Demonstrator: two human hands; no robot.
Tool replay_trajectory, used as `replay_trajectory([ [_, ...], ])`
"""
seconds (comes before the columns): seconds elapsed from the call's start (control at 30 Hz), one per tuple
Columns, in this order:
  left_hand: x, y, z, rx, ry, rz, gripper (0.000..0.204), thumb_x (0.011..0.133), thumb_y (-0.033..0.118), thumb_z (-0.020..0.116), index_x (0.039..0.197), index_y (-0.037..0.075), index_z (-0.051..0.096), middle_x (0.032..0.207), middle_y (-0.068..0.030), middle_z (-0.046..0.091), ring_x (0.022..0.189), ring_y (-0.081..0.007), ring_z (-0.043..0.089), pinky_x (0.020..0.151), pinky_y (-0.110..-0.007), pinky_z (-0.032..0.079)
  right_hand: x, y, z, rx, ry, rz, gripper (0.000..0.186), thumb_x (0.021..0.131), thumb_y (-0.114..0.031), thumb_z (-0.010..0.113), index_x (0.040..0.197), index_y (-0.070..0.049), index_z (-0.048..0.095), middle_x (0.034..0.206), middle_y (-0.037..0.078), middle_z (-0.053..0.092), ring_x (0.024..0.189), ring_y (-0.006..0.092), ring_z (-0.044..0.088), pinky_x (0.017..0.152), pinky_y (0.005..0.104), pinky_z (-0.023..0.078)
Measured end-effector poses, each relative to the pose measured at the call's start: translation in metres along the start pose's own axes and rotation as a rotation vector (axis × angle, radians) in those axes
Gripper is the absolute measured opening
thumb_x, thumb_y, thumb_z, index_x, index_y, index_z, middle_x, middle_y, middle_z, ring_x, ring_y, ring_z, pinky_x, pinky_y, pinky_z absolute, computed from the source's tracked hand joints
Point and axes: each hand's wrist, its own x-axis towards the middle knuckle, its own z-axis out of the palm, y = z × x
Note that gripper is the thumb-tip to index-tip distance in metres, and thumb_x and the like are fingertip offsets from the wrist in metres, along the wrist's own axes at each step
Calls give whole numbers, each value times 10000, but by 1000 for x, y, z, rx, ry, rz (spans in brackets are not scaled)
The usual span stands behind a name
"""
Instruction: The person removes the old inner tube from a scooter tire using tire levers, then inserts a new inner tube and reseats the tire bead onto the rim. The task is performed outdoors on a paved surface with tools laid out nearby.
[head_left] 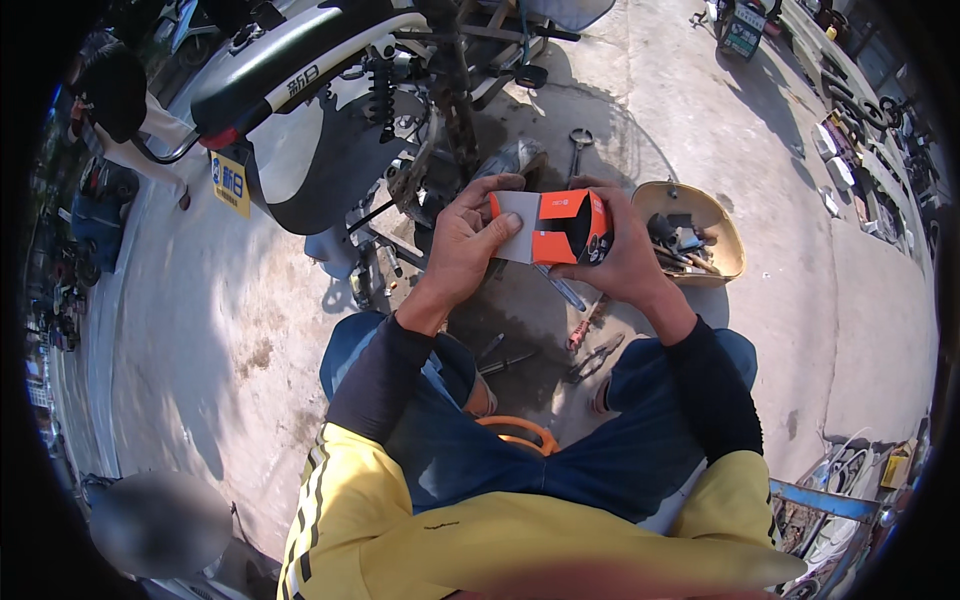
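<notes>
A small orange cardboard box (560,246) is held up between my two hands, one end open with its pale grey flap (515,240) folded out. My left hand (462,238) pinches that flap, thumb pressed on its inner face. My right hand (632,245) wraps around the box's other end. The opening looks dark, so I cannot make out what is inside. Beyond my hands stands a black and white electric scooter (300,85), its shock absorber and rear frame exposed.
To the right, a cream basin (733,262) holds tools and parts. A wrench (580,150) lies beyond; pliers (597,358) and a red-handled tool (578,335) lie between my feet. A person (160,125) is at left, another head (160,523) at lower left. A blue metal frame (825,500) stands lower right.
</notes>
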Motion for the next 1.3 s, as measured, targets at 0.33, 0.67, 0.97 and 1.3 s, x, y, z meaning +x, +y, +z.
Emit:
replay_trajectory([
  [0.33, -3, 8, 17, 955, -86, 618, 284, 893, -62, 667, 1098, 107, 767, 1617, -180, 432, 1523, -414, 375, 1229, -519, 350, -9, 15, 0, -164, 97, -69, 895, 643, -225, 1017, 1350, -25, 507, 1421, 195, 611, 1281, 386, 622, 1055, 445, 524],
  [0.67, -4, -1, 21, 843, 9, 368, 295, 851, 217, 875, 1066, 31, 796, 1738, -219, 282, 1597, -411, 265, 1274, -480, 251, -9, 9, -2, -336, 139, -124, 803, 672, -196, 963, 1332, -14, 543, 1380, 185, 618, 1228, 402, 619, 1038, 466, 528],
  [0.97, -1, -24, 16, 434, 82, -52, 318, 888, 178, 806, 1126, -33, 801, 1760, -282, 150, 1605, -415, 275, 1250, -437, 324, -6, -6, 12, -680, 69, -273, 560, 781, -107, 737, 1319, -21, 608, 1345, 142, 641, 1224, 362, 612, 956, 448, 552],
  [1.3, -11, -31, 46, 489, 86, 142, 406, 948, 162, 731, 1280, -67, 687, 1755, -301, 97, 1635, -439, 128, 1279, -438, 254, -7, -2, 2, -691, 21, -255, 746, 658, -73, 856, 1345, -86, 566, 1433, 137, 589, 1275, 394, 586, 996, 483, 549],
])
